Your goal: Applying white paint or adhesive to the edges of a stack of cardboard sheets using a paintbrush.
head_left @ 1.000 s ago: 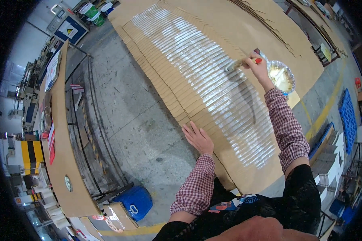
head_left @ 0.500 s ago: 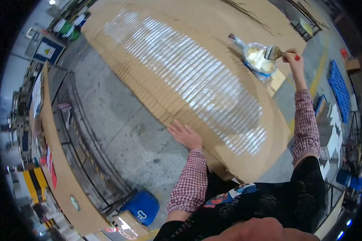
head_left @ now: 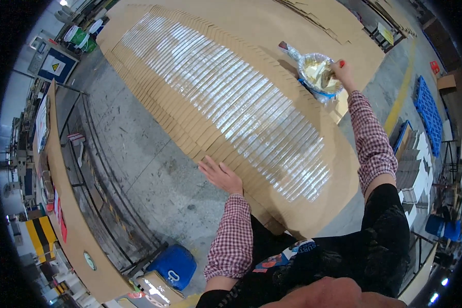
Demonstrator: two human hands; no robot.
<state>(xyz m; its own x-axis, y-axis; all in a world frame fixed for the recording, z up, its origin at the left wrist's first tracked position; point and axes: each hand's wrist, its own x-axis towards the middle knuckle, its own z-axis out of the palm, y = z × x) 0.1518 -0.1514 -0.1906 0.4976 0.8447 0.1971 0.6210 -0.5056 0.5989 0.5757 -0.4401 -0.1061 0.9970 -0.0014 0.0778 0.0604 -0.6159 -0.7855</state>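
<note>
My right hand (head_left: 344,75) grips a paintbrush (head_left: 329,78) by its handle, whose red end sticks out above the fingers. The bristles are down in a plastic-lined bucket (head_left: 305,61) of cream-white paste, and part of the brush is hidden. My left hand (head_left: 222,176) lies flat, fingers spread, on the near left edge of a row of overlapping cardboard sheets (head_left: 179,131). Along these sheets runs a wide band of wet, shiny strips (head_left: 231,97), which stops short of my left hand.
A blue stool (head_left: 173,267) stands on the grey floor at lower left, beside a long cardboard-topped bench (head_left: 82,226). Green-and-white buckets (head_left: 79,38) are at far left. On the right are a blue pallet (head_left: 427,115) and stacked sheets (head_left: 413,169).
My right hand has lowered the paintbrush from above the bucket's rim into the paste. The whole view has shifted slightly; my left hand stays on the sheets' edge.
</note>
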